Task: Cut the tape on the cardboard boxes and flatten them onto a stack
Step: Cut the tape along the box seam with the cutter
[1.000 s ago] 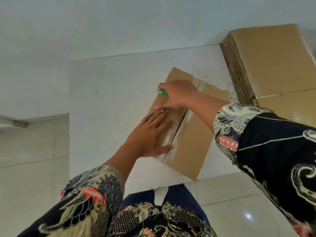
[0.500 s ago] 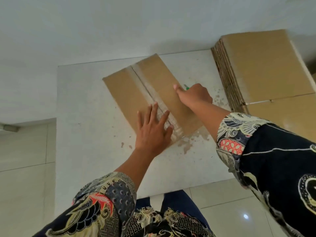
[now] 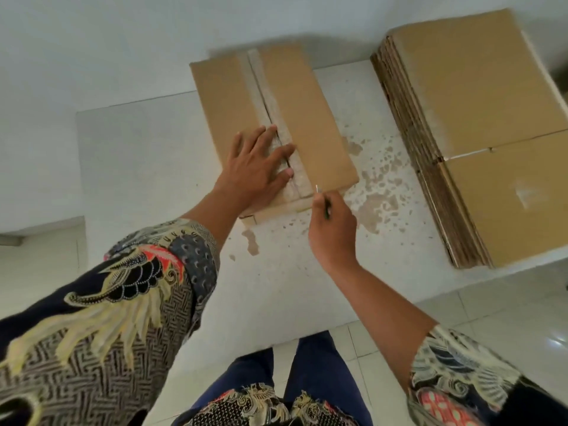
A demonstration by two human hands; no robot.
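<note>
At centre frame, a left hand (image 3: 261,167) presses flat, fingers spread, on a taped brown cardboard box (image 3: 307,118) to steady it, while the right hand (image 3: 333,229) grips a slim cutter (image 3: 321,199) at its near edge, flattened stack (image 3: 479,133) at right.

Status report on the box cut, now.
Left hand flat on box. Right hand grips cutter, blade at near end of seam. Flattened stack apart, right. Nothing blocking.

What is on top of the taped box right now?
The left hand presses flat on the box, fingers across the tape seam. The seam under the palm is hidden. The right hand holds the cutter at its near edge.
</note>
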